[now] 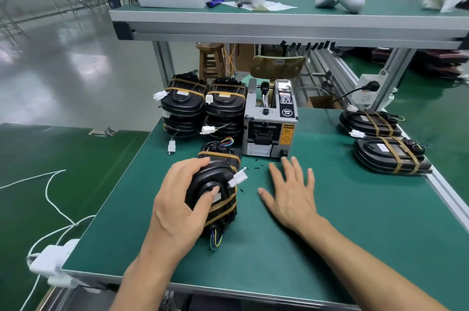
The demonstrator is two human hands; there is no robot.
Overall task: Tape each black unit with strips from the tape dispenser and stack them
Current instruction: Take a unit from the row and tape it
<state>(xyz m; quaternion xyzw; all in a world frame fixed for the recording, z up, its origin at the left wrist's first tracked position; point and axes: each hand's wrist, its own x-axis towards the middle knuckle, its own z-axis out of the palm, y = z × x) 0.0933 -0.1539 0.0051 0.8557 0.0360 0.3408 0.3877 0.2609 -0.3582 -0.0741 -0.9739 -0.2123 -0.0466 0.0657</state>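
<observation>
On the green counter, the left hand has its grip wrapped around a black unit banded with brown tape (coloured wires trail from both ends). At about eleven o'clock from it stand two stacks of taped units, pressed side by side. Just beside them, at one o'clock from the held unit, sits the tape dispenser. The right hand lies flat, fingers spread, holding nothing. Farther toward two o'clock, two more taped units lie near the counter's edge.

Taped black unit, tilted on table
</observation>
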